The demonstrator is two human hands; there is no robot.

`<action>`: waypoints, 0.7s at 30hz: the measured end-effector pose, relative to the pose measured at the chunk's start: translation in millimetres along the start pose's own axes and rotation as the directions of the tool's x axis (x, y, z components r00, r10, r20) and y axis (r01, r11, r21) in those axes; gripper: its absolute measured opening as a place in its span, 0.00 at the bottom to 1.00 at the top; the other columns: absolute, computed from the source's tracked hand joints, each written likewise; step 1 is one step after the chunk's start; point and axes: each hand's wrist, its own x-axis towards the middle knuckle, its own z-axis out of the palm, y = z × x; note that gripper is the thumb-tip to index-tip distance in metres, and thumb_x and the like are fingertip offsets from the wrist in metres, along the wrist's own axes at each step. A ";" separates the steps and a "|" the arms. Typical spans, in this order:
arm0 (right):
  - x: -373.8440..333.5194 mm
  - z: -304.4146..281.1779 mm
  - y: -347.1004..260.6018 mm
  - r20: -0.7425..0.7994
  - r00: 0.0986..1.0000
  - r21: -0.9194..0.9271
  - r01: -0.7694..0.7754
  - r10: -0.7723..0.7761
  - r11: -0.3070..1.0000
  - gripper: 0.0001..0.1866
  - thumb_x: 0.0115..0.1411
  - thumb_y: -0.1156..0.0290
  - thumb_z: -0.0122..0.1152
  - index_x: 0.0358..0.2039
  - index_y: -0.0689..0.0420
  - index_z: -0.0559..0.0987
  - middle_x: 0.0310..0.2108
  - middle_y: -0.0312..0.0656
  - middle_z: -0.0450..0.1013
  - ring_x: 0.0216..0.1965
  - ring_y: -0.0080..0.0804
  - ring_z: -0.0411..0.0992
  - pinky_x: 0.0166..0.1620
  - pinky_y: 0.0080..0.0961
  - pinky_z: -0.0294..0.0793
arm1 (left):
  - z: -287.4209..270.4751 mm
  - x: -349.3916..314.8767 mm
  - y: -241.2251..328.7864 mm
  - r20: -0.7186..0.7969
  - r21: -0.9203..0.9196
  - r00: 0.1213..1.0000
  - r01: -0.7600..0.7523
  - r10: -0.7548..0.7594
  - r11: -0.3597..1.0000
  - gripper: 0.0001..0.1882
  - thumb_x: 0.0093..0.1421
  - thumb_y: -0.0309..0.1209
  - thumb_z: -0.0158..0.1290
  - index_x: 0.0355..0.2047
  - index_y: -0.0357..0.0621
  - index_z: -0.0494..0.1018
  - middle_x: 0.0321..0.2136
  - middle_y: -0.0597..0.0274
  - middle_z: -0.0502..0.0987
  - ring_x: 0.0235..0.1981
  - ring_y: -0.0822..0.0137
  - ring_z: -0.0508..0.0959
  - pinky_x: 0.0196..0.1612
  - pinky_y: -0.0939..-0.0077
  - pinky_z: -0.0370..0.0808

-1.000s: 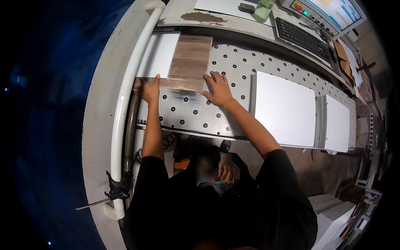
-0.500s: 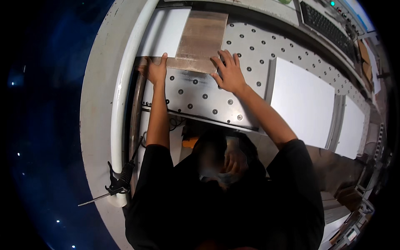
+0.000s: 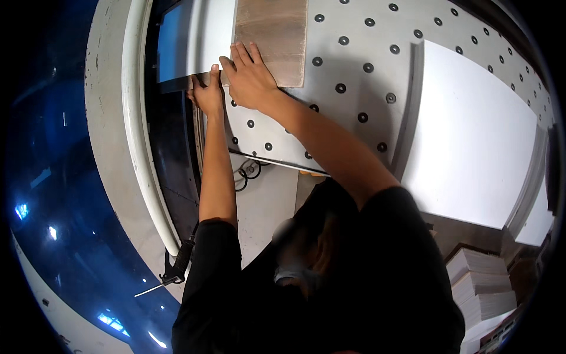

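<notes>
A brown, wood-toned board [image 3: 271, 44] with an L-shaped outline lies against a white paper stack [image 3: 218, 35] at the top of the view. My left hand [image 3: 206, 97] grips the near left part of the board, its thumb up against the white paper and its other fingers curled at the left side. Close beside it, my right hand [image 3: 250, 79] rests with outstretched fingers across the board's near edge, where board and paper meet. The fingertips of my left hand are partly hidden.
The metal table [image 3: 330, 100] is dotted with round black-rimmed fittings. A large white paper stack [image 3: 471, 135] stands on its right. A white rail [image 3: 137, 130] curves along the left, with a black-handled air gun [image 3: 177, 268] near its lower end. Further paper stacks [image 3: 480, 283] sit lower right.
My right hand has moved left along the board, close to my left hand. Board and white paper have shifted left, and the paper now reaches over the dark gap. The view has shifted too.
</notes>
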 end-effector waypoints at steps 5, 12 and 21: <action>2.2 0.3 7.7 -0.014 1.000 0.018 0.005 -0.005 1.000 0.36 0.62 0.61 0.56 0.69 0.58 0.62 0.70 0.63 0.55 0.74 0.53 0.48 0.74 0.55 0.38 | 6.8 10.3 7.5 0.050 0.038 0.996 0.075 -0.077 0.996 0.65 0.48 0.73 0.60 0.71 0.33 0.56 0.67 0.22 0.54 0.71 0.25 0.43 0.73 0.42 0.36; 3.6 -5.4 4.0 0.008 1.000 0.003 0.023 -0.023 1.000 0.36 0.62 0.61 0.56 0.69 0.57 0.63 0.70 0.63 0.55 0.74 0.53 0.48 0.74 0.56 0.38 | 3.1 21.4 -5.7 0.078 -0.032 0.996 0.046 -0.043 0.998 0.61 0.50 0.63 0.66 0.69 0.29 0.56 0.69 0.25 0.49 0.73 0.33 0.45 0.75 0.48 0.39; 2.7 -6.0 1.2 0.023 1.000 -0.032 0.015 -0.015 0.999 0.36 0.62 0.60 0.56 0.69 0.58 0.63 0.70 0.62 0.56 0.74 0.53 0.49 0.74 0.56 0.39 | 6.7 7.2 2.1 0.025 -0.062 0.997 -0.072 0.073 0.995 0.60 0.56 0.62 0.62 0.68 0.21 0.53 0.71 0.27 0.48 0.74 0.33 0.41 0.75 0.52 0.35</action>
